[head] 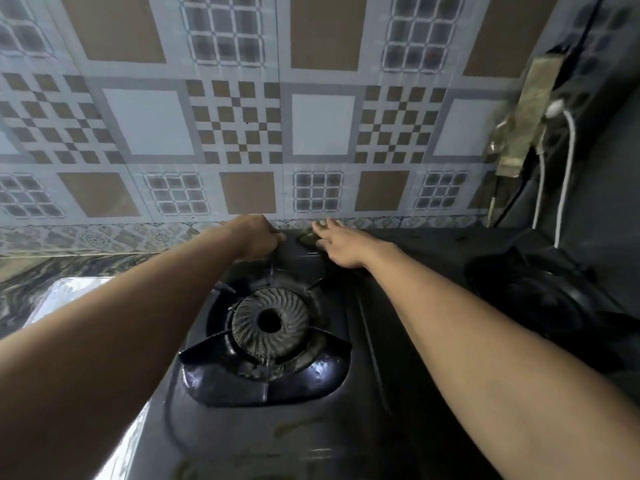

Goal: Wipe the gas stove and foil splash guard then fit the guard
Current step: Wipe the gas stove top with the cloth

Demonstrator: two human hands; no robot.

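The black gas stove (311, 427) fills the middle of the view, its left burner (270, 323) under my arms. Both arms reach to the stove's back edge by the tiled wall. My left hand (259, 237) is curled over that back edge, fingers closed on it. My right hand (341, 245) lies flat with its fingers over a small greenish scouring pad (307, 239), pressing it on the stove top. The foil splash guard (72, 292) lies shiny on the counter to the left of the stove, mostly hidden by my left arm.
The second burner (540, 299) sits at the far right. A patterned tile wall (242, 133) rises right behind the stove. A grimy power socket (526, 116) with a white cable (568, 174) hangs at the right wall. A marbled countertop (20, 292) lies at left.
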